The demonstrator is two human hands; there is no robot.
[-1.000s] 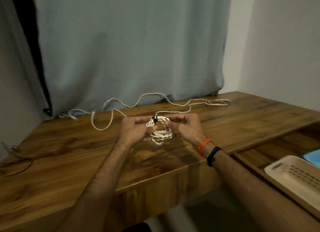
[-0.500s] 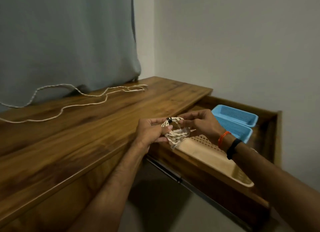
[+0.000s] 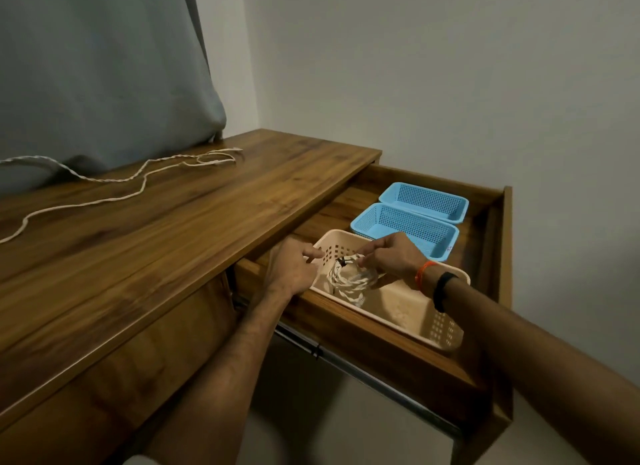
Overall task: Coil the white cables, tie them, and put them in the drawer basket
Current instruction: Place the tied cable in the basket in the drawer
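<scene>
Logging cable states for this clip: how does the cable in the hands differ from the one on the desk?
The coiled cable is wound into a small bundle with a dark tie; the loose cable lies stretched out, untied. The coiled one hangs from the right hand over the beige basket; the loose one rests on the desktop. Both are white and twisted.

Your arms are both reaching forward, forearms bare. Your left hand [image 3: 292,268] is hanging knuckles-up, fingers loosely curled, index finger and thumb pointing right. Your right hand [image 3: 393,256] is angling down, thumb and fingertips pinching together. Your right wrist is wearing an orange band [image 3: 423,273] and a black band [image 3: 442,286].
</scene>
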